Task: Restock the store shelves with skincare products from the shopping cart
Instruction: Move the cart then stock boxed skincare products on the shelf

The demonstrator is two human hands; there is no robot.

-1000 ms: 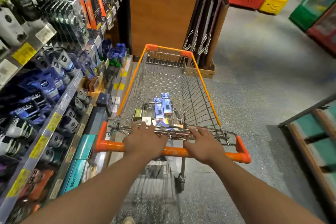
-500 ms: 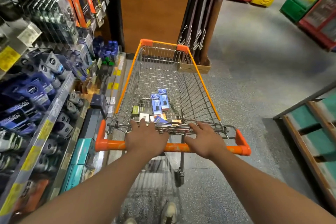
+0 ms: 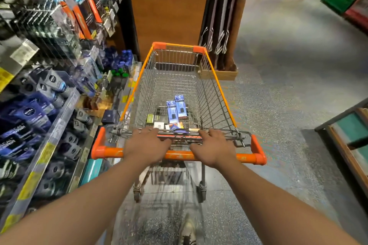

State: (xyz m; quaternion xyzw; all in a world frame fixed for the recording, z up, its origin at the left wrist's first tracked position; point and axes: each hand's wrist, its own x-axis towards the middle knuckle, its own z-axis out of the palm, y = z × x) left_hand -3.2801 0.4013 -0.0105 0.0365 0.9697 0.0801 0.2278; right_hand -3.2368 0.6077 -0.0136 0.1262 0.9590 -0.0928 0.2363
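Skincare boxes (image 3: 172,116) lie flat in a small cluster on the wire floor of the shopping cart (image 3: 217,95), at the end nearest the handle. Two of them are long blue cartons (image 3: 176,108) side by side; near them sit a dark box with a yellow-green label (image 3: 157,119), a small white box (image 3: 159,125) and a few more partly hidden behind the cart's rear rail, too hidden to count. The cart is a silver wire basket with orange plastic corners and an orange handle bar (image 3: 179,155). The left hand (image 3: 147,145) and right hand (image 3: 214,148) both rest over that bar, palms down, fingers stretched forward onto the metal rail rather than curled tight. Shelves (image 3: 51,125) on the left hold dark blue tubes and boxed goods behind yellow price strips. The floor (image 3: 278,105) is grey and speckled.
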